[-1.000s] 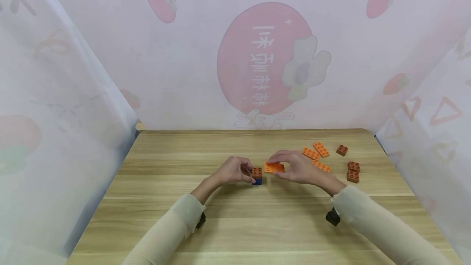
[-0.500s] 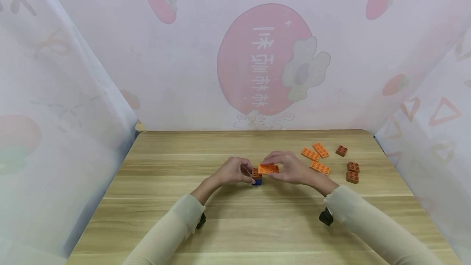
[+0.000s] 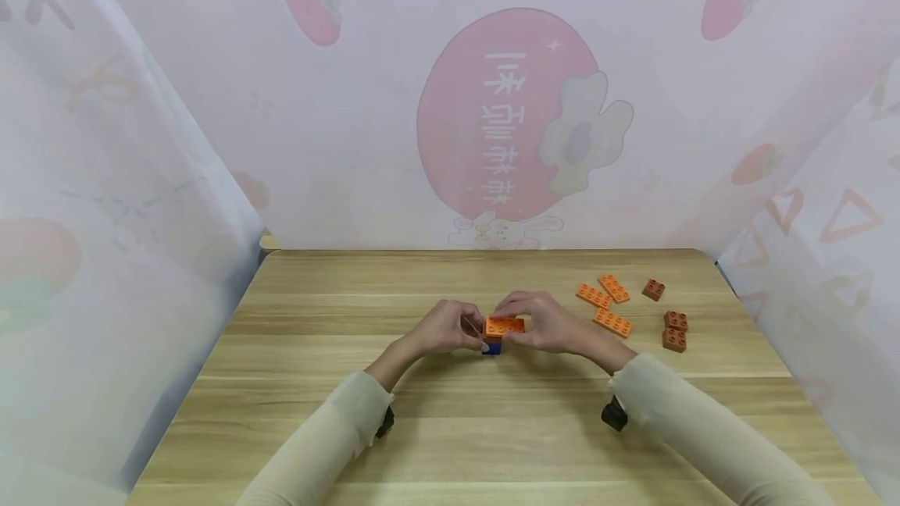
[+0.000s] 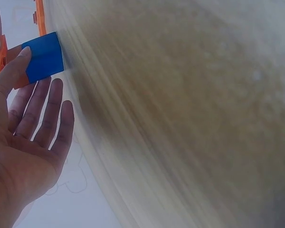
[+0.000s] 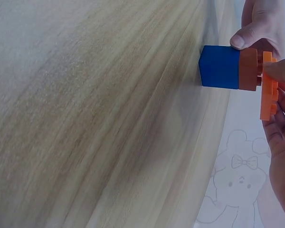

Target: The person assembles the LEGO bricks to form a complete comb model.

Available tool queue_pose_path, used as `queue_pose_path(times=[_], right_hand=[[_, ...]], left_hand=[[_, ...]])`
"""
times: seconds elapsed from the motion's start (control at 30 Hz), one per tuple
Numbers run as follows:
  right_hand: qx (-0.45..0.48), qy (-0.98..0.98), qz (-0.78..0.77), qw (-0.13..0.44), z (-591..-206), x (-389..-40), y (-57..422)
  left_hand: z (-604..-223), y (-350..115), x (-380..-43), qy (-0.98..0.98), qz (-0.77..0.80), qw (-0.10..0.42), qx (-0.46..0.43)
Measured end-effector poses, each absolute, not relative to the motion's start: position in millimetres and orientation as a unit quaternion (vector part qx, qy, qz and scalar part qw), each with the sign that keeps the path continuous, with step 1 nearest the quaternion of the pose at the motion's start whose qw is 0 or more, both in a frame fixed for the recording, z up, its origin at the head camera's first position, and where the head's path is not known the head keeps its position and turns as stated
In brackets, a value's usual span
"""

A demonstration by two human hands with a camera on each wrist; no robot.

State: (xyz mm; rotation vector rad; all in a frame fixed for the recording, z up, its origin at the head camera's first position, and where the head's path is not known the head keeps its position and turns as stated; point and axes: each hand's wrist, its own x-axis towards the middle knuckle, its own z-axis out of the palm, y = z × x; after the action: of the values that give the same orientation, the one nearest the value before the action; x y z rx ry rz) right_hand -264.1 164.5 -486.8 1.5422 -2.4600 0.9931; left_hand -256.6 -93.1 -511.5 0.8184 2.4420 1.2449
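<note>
Orange plate (image 5: 267, 107): over the brown brick (image 5: 248, 71) of the small stack, well in from both side edges of the surface (image 3: 436, 428), nearer its far edge. Studs show between plate and brick; judged not seated. Plate overhangs toward the right edge. Blue block (image 5: 219, 67) beneath the brick.

Right hand (image 3: 550, 325) pinches the plate; left hand (image 3: 444, 326) pinches the stack, thumb against its side.

Risks, judged: sideways drift before pressing could seat the plate one stud row off. Pressing the overhang could lever the plate up, or tip the narrow stack if the left hold slackens.

Spare orange plates (image 3: 612, 322), brown bricks (image 3: 675, 340) toward far right corner: likely undisturbed.
</note>
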Motion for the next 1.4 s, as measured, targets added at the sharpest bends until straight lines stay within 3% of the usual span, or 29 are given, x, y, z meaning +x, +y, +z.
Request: queue_pose_path(times=[0.6,1.4], right_hand=[[0.49,-0.814,0.312,0.007,-481.2,-263.9,157.1],[0.462,-0.814,0.351,0.011,-485.0,-262.0,149.8]], left_hand=[[-510.8,-94.4,-259.1,0.853,0.416,0.137,0.284],[-510.6,-93.8,-258.6,0.851,0.421,0.14,0.281]])
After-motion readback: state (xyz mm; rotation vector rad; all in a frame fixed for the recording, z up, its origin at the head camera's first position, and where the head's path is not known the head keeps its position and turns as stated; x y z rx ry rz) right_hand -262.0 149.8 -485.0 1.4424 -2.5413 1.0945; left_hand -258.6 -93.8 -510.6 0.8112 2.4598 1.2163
